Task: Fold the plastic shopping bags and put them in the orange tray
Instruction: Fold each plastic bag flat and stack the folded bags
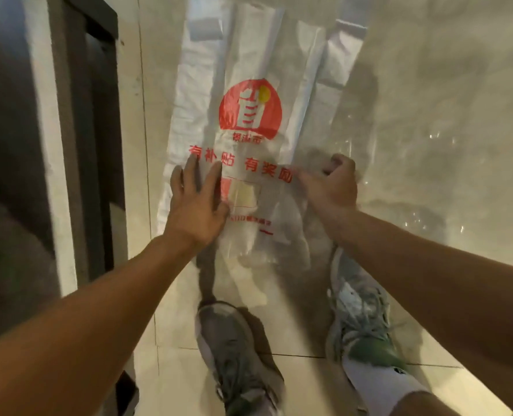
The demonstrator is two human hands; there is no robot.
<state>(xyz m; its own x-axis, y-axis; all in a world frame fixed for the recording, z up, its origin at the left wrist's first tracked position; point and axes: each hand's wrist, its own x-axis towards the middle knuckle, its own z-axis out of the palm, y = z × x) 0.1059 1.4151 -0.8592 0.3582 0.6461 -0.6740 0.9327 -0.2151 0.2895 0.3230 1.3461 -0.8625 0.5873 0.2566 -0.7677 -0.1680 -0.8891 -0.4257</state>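
A translucent white plastic shopping bag (249, 85) with a round red logo and red lettering lies spread on the pale tiled floor, its handles pointing away from me. My left hand (196, 202) presses flat on the bag's lower left part with its fingers straight and spread. My right hand (330, 186) has curled fingers and pinches the bag's right edge beside the red lettering. The orange tray is not in view.
More clear plastic (414, 163) lies crumpled on the floor to the right of the bag. A dark door frame (93, 115) and a white wall edge stand at the left. My two grey sneakers (237, 352) stand just below the bag.
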